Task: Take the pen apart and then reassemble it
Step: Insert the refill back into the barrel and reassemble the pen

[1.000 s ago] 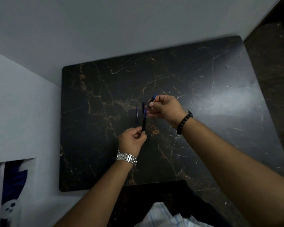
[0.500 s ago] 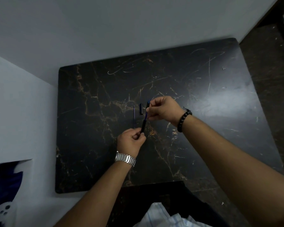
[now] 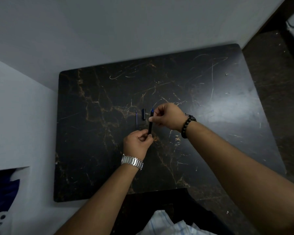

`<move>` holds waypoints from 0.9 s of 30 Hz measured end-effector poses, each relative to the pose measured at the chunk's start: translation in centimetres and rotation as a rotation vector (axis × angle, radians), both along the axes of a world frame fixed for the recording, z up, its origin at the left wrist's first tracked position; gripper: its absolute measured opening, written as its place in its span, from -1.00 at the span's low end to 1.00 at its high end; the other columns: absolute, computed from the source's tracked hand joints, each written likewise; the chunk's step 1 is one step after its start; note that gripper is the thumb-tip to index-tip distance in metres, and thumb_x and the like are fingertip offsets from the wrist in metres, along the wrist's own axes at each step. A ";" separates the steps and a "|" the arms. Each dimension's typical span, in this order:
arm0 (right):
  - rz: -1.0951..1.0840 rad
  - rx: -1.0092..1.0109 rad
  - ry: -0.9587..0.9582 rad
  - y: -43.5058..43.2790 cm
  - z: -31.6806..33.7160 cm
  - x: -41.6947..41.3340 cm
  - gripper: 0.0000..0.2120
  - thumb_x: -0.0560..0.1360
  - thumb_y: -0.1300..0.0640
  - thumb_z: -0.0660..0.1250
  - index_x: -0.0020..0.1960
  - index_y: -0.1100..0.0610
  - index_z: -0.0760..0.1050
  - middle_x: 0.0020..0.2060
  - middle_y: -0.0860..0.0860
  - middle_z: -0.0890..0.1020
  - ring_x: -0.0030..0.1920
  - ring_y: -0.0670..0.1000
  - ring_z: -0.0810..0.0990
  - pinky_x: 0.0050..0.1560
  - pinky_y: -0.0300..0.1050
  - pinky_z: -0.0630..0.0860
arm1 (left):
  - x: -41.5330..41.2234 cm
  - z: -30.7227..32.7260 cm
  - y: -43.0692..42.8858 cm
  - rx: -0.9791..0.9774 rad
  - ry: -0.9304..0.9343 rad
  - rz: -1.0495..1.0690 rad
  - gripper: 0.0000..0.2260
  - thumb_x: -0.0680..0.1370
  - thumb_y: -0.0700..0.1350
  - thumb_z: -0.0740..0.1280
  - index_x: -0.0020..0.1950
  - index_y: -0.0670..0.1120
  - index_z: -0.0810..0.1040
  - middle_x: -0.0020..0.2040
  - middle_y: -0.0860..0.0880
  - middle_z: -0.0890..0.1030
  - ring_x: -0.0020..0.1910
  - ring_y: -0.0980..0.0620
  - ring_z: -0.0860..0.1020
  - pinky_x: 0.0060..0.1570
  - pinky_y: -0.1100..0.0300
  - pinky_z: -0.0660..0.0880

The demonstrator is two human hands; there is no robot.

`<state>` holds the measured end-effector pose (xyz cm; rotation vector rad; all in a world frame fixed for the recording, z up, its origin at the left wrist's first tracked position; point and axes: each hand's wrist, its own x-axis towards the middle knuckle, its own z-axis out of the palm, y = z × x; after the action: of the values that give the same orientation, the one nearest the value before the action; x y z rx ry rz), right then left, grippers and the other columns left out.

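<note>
- Pen barrel (image 3: pixel 150 123) pinched at its near end by left hand (image 3: pixel 137 144), upper end by right hand (image 3: pixel 168 118).
- Cap (image 3: pixel 143 114) and refill (image 3: pixel 136 119) lie on table (image 3: pixel 92 133), at barrel's nine o'clock.

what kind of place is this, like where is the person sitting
Probably a plain indoor room, home or office: a scratched dark marble-look table pushed into a corner of bare pale walls, dark floor alongside.
</note>
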<state>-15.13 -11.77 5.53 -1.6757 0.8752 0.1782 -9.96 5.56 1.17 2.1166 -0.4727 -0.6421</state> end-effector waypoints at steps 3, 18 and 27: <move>-0.008 0.002 -0.009 0.1 -0.1 -0.2 -0.89 0.47 0.12 0.51 -0.14 0.11 0.60 -0.19 0.09 0.70 -0.08 0.09 0.72 0.02 0.12 0.69 | -0.1 0.0 0.0 0.002 0.027 0.003 -0.75 0.43 -0.23 0.52 0.10 -0.18 0.70 -0.23 0.16 0.64 -0.30 0.34 0.63 -0.28 0.46 0.54; -0.187 0.218 -0.221 0.1 0.2 -0.7 -0.80 0.51 0.33 0.41 0.02 0.05 0.63 -0.24 -0.02 0.68 -0.14 -0.03 0.65 0.05 0.00 0.64 | 0.0 0.9 -0.9 -0.012 0.116 0.021 -0.74 0.45 -0.23 0.51 0.14 -0.19 0.69 -0.13 -0.12 0.75 -0.19 0.05 0.71 -0.12 0.18 0.67; -0.234 0.394 -0.254 -0.4 -0.1 -1.0 -0.74 0.56 0.31 0.35 0.15 0.03 0.60 0.01 -0.05 0.73 0.03 -0.05 0.69 -0.02 -0.10 0.66 | -0.4 0.4 -0.9 -0.022 0.210 0.054 -0.74 0.45 -0.23 0.51 0.12 -0.18 0.70 -0.13 -0.12 0.75 -0.14 -0.04 0.73 -0.01 -0.05 0.68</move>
<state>-16.13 -12.20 5.41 -1.1893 0.7774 -0.0232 -10.32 4.65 1.60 2.0069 -0.3035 -0.8137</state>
